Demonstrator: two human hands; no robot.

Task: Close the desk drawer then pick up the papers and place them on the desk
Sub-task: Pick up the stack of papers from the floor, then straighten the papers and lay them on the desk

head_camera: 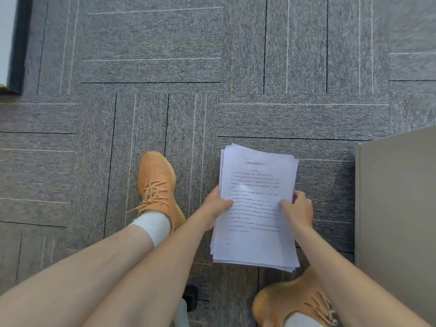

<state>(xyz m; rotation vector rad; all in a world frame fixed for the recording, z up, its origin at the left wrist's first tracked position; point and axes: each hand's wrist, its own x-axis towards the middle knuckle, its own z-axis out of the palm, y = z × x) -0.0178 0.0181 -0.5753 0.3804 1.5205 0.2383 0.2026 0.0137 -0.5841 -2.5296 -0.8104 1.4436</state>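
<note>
A thick stack of white printed papers is held over the grey carpet, its sheets slightly fanned at the edges. My left hand grips the stack's left edge, thumb on top of the front page. My right hand grips the right edge the same way. A grey desk or cabinet side stands just right of the papers. No drawer can be made out in this view.
Grey carpet tiles cover the floor. My orange shoe is planted left of the papers; the other orange shoe is below them. A dark-edged panel stands at the far left.
</note>
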